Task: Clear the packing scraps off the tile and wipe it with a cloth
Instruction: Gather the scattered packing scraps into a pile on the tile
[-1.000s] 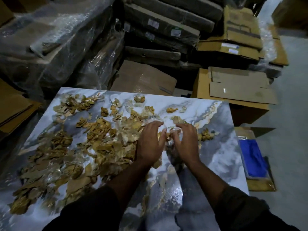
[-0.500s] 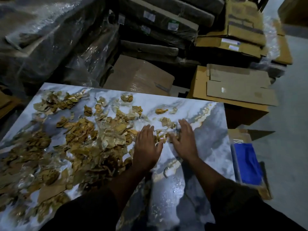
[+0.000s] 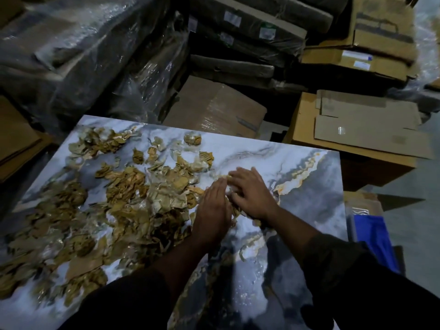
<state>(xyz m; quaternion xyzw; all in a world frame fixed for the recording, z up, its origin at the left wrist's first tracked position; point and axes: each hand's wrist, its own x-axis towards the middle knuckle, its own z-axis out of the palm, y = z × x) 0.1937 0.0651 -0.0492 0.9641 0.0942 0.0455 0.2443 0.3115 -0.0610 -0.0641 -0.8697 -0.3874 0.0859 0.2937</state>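
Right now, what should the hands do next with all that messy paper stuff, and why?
Probably sweep leftward: the left hand and right hand lie flat together on the torn brown cardboard-and-plastic scraps, which mostly cover the left side of the marbled grey-white tile; its right side looks nearly bare.

The right hand (image 3: 252, 194) has been swept leftward across the tile (image 3: 309, 201), flattened against the left hand (image 3: 214, 210). The loose packing scraps (image 3: 142, 198) formerly scattered at the fingertips have been gathered between both hands, and tile right of them is exposed.
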